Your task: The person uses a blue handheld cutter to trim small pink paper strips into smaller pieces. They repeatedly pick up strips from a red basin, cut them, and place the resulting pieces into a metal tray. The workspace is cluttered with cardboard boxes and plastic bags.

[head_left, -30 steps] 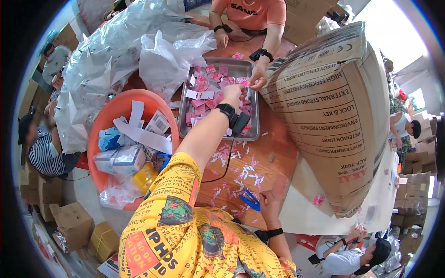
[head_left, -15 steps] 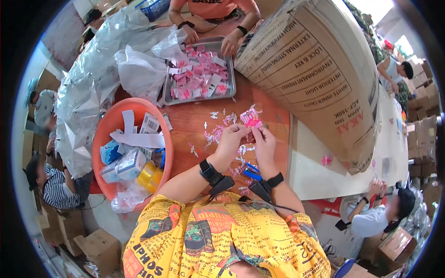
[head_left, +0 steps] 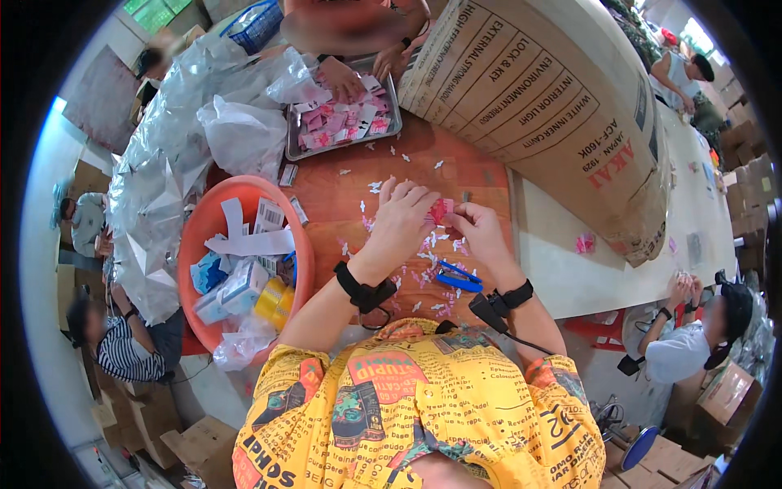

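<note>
A small pink printed card (head_left: 441,211) is held up between my two hands over the red-brown table. My right hand (head_left: 481,232) pinches its right side between thumb and forefinger. My left hand (head_left: 399,213) has its fingers bent over the card's left side; its thumb is hidden. Small white and pink cut-out scraps (head_left: 428,261) lie scattered beneath and around my hands. On the table between my wrists rests a blue hand tool (head_left: 460,277) with two arms, perhaps a stapler or snips. Neither hand touches it.
Beyond, a co-worker's hand (head_left: 342,79) reaches into a metal tray (head_left: 346,147) of pink cards. An orange tub (head_left: 305,261) of packaging and tape stands left, beside plastic bags (head_left: 244,134). A large cardboard carton (head_left: 542,114) leans at right, over a pale table (head_left: 562,281).
My hands have moved slightly apart, with the left fingers now spread over the card. The blue tool shows more fully. Across the table, the co-worker's hand has moved into the tray.
</note>
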Tool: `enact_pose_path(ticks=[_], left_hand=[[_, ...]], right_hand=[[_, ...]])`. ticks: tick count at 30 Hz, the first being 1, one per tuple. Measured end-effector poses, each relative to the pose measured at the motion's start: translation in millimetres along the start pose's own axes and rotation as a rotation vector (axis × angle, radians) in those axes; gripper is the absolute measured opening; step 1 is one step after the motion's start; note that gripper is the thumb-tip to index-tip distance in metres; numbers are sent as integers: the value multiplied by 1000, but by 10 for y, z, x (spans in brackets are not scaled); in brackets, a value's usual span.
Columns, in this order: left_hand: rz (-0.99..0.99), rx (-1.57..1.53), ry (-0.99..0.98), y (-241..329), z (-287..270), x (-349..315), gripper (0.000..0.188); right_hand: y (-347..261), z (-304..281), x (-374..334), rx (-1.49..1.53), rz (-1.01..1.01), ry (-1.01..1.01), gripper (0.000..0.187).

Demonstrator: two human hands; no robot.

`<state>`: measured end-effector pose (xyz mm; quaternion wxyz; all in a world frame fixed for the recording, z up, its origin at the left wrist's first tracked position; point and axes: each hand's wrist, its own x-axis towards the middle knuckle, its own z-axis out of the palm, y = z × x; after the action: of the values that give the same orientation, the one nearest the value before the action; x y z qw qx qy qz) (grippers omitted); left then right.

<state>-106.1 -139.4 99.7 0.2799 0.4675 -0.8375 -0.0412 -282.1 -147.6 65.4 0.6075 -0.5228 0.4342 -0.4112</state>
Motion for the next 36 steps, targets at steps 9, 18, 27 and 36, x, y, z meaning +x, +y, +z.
enact_pose_path(ticks=[9,18,27,36], left_hand=[[-372,-716,-119,66,123,24,45],[-237,-575,-65,118,189,50,48],[-497,-970,-60,236,200,78,30],[-594,-1134,-124,47,458,-79,12]], right_hand=[[27,-257,-85,489,197,-37,14],[-24,-213,-141,29,-59,86,16],[-121,-120,-258,-378,-222,191,13],[83,-82,-304,-251,-156,135,14]])
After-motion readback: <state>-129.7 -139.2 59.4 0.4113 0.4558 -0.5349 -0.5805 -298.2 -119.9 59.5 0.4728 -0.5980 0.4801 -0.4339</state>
